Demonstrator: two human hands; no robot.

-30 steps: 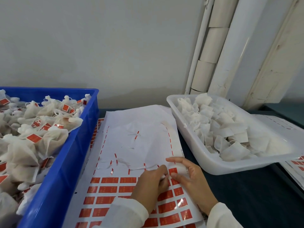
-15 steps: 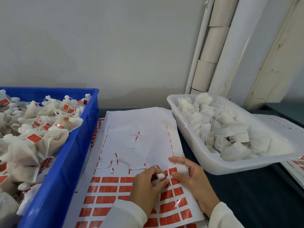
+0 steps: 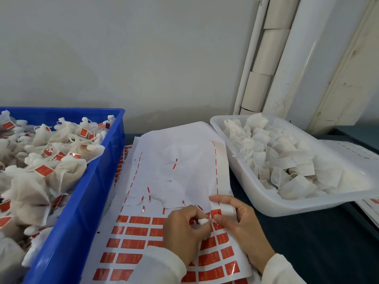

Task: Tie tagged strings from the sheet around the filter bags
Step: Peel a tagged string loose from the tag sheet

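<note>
On the dark surface (image 3: 307,242), between a blue crate (image 3: 86,201) and a white tray (image 3: 256,193), lies the sheet (image 3: 184,160), its near half covered in rows of red tags (image 3: 135,231) and its far half mostly stripped, with only a few thin red slivers and loose string ends left on it. Both hands work at the boundary between the two halves. The left hand (image 3: 182,230) has its fingers curled, pinching a small white bunched tip of a bag (image 3: 203,221) between thumb and forefinger; the rest of that bag is hidden under the hand. The right hand (image 3: 240,224) rests on the right edge of the sheet, forefinger stretched flat across the paper and thumb tip pressed to a tag just beside the white tip; whether it pinches a string cannot be told. White sleeves cover both wrists. The crate on the left is heaped with tied bags (image 3: 41,171), their necks gathered and red tags hanging from strings. The tray on the right, tilted with its near edge on the surface, holds a loose pile of flat, untied bags (image 3: 283,160). More sheets (image 3: 348,148) lie under and behind the tray at the far right. Pale pipes stand against the wall behind.
</note>
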